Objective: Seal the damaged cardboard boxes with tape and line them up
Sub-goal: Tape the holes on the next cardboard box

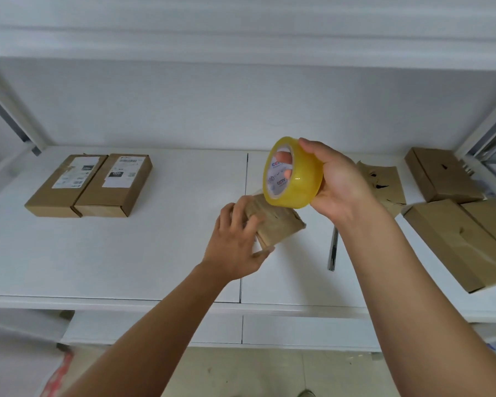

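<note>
White shelf [126,253] setup: left hand [235,247] gripped the small cardboard box [278,224] mid-shelf, right hand [338,181] wrapped round the yellow tape roll [292,176] just above. Box looked light, crushable, so hold its edges.

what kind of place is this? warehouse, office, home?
Probably a parcel storeroom or packing area, not certain. White metal shelving holds small cardboard boxes with shipping labels, more torn boxes sit at right, and the right hand holds a tape roll.
</note>
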Demonstrator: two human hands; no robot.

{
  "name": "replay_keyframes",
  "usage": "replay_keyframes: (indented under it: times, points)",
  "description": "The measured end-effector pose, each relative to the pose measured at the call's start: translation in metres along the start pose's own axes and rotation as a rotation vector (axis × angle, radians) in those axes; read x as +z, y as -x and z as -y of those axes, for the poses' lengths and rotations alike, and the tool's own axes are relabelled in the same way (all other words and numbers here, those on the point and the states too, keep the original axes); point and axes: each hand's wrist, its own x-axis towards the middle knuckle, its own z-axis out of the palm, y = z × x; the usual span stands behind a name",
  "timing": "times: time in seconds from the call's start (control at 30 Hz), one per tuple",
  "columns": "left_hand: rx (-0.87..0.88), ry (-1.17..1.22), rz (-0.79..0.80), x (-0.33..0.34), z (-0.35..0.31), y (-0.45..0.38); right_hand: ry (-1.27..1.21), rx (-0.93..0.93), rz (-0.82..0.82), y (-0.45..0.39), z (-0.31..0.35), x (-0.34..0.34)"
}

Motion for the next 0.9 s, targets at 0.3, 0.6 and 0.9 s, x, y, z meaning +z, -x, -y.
replay_keyframes:
  times: [0.3, 0.6, 0.9]
  points:
    - [0.147, 0.087, -0.144, 0.014, 0.019, 0.012, 0.063, -0.053, 0.06, 0.011, 0.007, 0.002]
    - [0.375, 0.074, -0.143, 0.025, 0.01, 0.028, 0.068, -0.183, -0.028, -0.006, 0.035, 0.007]
    - [0.066, 0.038, -0.156, 0.022, 0.019, 0.014, 0.143, -0.089, 0.027, 0.0, 0.009, 0.018]
